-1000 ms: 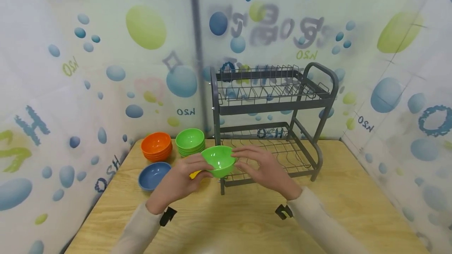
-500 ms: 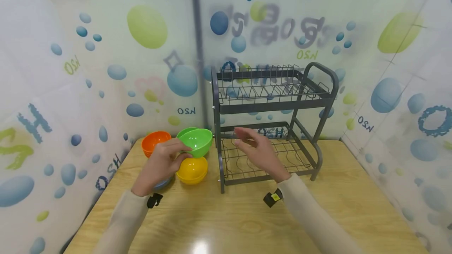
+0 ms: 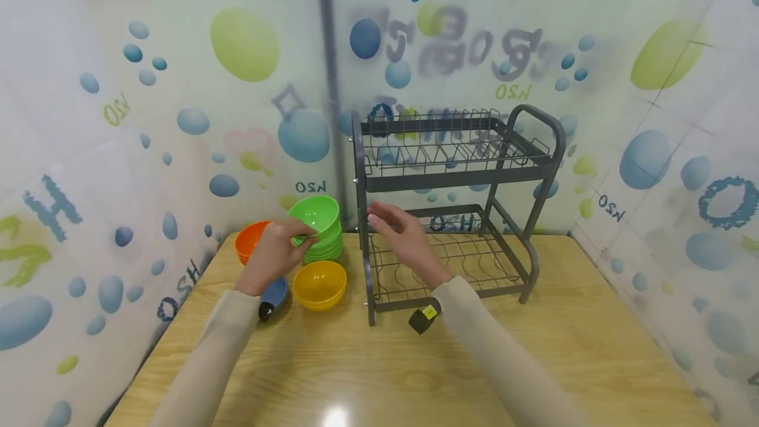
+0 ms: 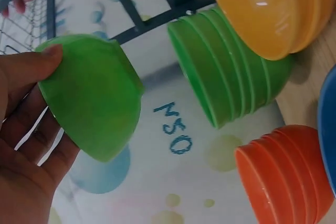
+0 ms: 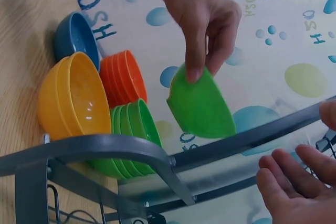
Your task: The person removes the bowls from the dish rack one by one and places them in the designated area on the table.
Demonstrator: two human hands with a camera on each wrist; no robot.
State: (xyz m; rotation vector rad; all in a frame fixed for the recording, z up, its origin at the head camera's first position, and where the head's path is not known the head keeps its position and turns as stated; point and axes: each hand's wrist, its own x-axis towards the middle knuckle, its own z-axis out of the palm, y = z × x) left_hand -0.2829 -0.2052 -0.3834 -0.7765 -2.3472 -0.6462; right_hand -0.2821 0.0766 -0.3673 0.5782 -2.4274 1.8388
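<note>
My left hand [image 3: 271,254] pinches a green bowl [image 3: 316,211] by its rim, thumb on one side and fingers on the other. That bowl is held apart from and above a stack of green bowls [image 4: 223,69], as the left wrist view shows. My right hand [image 3: 406,236] holds nothing and hovers by the left post of a dark two-tier dish rack [image 3: 456,182], its fingers loosely extended. In front of the green stack sit yellow bowls [image 3: 320,288], one nested in another.
Orange bowls [image 5: 123,77] stand stacked left of the green ones, partly hidden by my left hand in the head view. A blue bowl [image 5: 79,40] rests on the wooden table [image 3: 379,374] near the yellow ones. A patterned curtain [image 3: 249,111] hangs behind.
Both hands were at the green bowl; the right let go. My left hand carried the bowl left and back, over the green stack. The right hand moved to the rack's left post.
</note>
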